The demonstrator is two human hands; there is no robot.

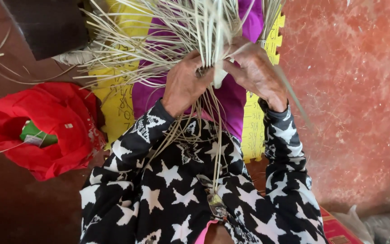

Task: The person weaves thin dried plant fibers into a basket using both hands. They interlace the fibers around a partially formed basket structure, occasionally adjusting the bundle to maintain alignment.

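Star-print sleeves (159, 190) nearest; we judge weaving step in progress w/ both hands, left (183, 83) & right (256, 72), clenched on cane strips (208, 27); nxt move needs firm tension.

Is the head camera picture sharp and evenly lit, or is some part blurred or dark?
Head view: soft, even light with no glare; both hands, left hand and right hand, and the pale strips look sharp; one strip at the right is blurred; the floor at lower left is dim.
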